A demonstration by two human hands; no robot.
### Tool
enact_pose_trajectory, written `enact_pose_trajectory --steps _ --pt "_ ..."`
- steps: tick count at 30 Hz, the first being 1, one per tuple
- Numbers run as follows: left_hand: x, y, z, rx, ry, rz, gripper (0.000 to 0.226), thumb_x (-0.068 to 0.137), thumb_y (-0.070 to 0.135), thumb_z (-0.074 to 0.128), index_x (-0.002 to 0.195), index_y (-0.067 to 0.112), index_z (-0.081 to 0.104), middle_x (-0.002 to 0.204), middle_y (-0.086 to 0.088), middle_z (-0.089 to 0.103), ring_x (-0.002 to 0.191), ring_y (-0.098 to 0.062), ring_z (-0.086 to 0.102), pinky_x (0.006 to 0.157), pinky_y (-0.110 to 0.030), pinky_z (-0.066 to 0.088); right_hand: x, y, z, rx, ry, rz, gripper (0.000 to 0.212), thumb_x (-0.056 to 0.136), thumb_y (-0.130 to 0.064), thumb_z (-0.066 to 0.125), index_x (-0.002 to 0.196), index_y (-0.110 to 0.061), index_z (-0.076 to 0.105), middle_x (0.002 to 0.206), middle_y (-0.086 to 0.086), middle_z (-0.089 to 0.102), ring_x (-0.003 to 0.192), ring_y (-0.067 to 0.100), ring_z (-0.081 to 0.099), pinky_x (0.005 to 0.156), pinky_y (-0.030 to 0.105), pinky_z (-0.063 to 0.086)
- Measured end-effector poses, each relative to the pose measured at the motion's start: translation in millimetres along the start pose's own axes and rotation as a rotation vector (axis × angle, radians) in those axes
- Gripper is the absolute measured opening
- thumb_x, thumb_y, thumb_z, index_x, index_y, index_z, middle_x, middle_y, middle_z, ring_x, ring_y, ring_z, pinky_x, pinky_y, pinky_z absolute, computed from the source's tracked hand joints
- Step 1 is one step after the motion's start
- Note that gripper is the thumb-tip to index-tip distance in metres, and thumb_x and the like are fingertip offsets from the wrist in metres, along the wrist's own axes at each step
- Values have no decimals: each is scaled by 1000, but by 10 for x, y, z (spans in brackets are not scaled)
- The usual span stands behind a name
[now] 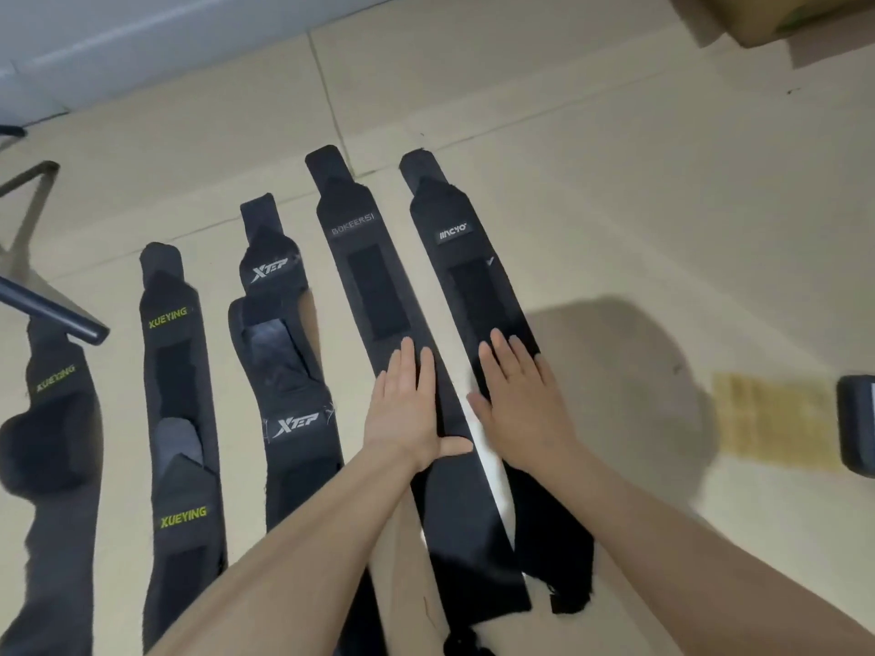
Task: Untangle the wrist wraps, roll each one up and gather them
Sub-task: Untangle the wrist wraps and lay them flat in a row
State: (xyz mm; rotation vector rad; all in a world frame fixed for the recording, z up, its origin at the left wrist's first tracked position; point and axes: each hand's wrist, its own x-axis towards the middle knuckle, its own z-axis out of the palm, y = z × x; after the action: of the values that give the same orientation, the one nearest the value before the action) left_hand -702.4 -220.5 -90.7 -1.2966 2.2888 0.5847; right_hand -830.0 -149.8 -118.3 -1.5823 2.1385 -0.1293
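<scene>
Black wrist wraps lie flat and unrolled in a row on a beige tiled floor [615, 182], each running from near to far. From the left: two XUEYING wraps [177, 419], an XTEP wrap [284, 371], a BOKEERSI wrap [364, 258] and the rightmost wrap [466, 258]. Left hand [407, 414], fingers straight, presses flat on the BOKEERSI wrap; right hand [518, 404], fingers straight, presses flat on the rightmost wrap. A cardboard box [781, 16] sits far right.

XUEYING, XTEP, BOKEERSI, IIACYO labels on wrist wraps [367, 295].
</scene>
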Motion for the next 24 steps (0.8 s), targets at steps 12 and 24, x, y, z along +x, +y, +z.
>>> enact_pose_trajectory --steps 12,24 --pt "45 -114 1 49 -24 73 129 67 68 66 148 9 -15 154 -14 -25 144 -27 -16 117 -33 -3 586 -79 -204 67 -79 -69 60 101 -36 28 152 -12 6 159 7 -7 147 21 -4 117 38 2" --pt "-220 73 76 156 243 111 81 82 51 63 143 12 27 147 -11 27 133 -27 30 109 -34 26 -848 213 33 411 165 438 47 90 -34 59 129 -12 45 126 3 48 110 16 52 83 22 42"
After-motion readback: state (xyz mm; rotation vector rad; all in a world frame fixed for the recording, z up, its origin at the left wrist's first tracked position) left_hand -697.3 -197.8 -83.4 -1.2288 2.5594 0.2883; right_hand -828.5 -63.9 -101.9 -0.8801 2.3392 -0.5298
